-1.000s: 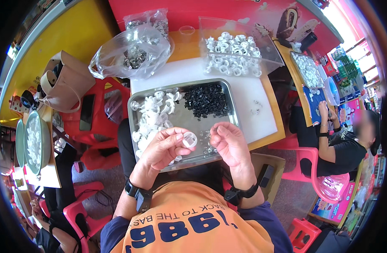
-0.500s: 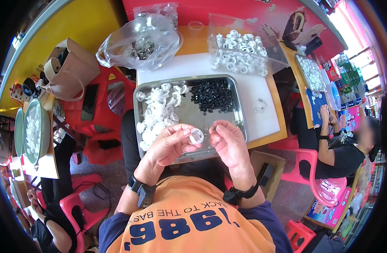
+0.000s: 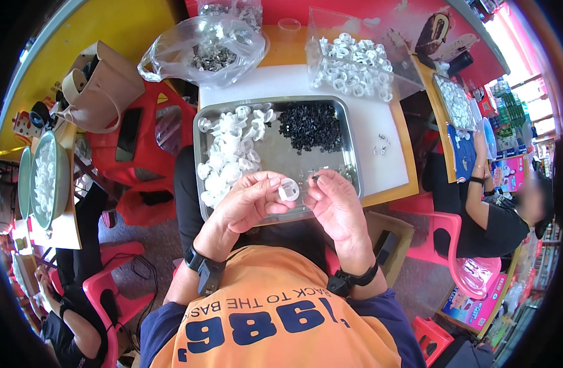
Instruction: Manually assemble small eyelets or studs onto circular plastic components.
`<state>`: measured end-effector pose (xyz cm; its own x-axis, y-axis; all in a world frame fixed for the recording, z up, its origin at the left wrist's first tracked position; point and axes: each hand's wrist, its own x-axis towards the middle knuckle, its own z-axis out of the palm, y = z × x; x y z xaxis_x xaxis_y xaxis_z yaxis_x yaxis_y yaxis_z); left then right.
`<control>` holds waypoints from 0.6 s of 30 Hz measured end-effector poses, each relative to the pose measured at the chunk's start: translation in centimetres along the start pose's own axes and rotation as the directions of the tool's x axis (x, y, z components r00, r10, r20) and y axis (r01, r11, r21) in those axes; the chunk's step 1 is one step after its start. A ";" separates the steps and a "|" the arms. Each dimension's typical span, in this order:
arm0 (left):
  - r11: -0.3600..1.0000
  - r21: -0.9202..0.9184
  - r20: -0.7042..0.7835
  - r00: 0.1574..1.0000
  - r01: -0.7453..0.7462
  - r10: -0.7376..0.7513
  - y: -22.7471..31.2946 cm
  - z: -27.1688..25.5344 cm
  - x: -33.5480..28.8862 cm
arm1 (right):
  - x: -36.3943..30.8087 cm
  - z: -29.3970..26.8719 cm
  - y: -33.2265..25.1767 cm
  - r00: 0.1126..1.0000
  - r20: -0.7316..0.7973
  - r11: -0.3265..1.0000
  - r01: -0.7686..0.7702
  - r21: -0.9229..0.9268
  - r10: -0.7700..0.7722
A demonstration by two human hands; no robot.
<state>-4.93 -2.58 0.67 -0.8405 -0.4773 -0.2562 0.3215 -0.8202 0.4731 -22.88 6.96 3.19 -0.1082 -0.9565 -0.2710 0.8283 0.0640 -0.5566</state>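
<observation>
Between the thumb and fingers of my left hand (image 3: 252, 197) is a round white plastic part (image 3: 288, 190), a ring with a squarish recess in its face. My right hand (image 3: 338, 204), just to its right, pinches a small black piece (image 3: 315, 178). The two parts are apart. Both hands hover over the near side of a shallow metal tray (image 3: 271, 164). On the tray's left lies a heap of white plastic parts (image 3: 229, 161). A pile of small black pieces (image 3: 316, 130) sits at its far right.
A clear bin (image 3: 353, 69) of white parts and a plastic bag (image 3: 203, 51) of small metal pieces stand beyond the tray. Tiny metal bits (image 3: 381, 145) lie on the white board (image 3: 375, 178). A red stool (image 3: 132, 138) is at left; a co-worker (image 3: 502, 211) sits at right.
The view has tilted, so the tray sits slightly higher. The white part has turned to show its recessed face more, and the black piece at my right fingertips is now plainer.
</observation>
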 end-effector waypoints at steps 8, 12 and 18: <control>0.999 0.003 -0.020 0.999 0.042 -0.042 0.0 -0.2 -0.4 | -0.6 2.5 -0.5 0.942 0.123 0.607 0.297 -0.737 -0.311; 0.998 -0.015 0.033 0.998 0.063 -0.062 -0.1 -0.4 -0.5 | -0.3 3.3 -1.0 0.842 0.408 0.048 0.452 -0.891 -0.353; 0.999 -0.019 0.023 0.999 0.048 -0.047 -0.4 -0.6 -0.4 | -0.1 3.2 -0.7 0.765 0.548 -0.195 0.513 -0.836 -0.338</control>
<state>-4.45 -2.22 0.08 -0.8646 -0.4307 -0.2586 0.2897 -0.8479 0.4439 -21.69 6.05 6.15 -0.0618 -0.9093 0.4115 -0.6765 -0.2650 -0.6871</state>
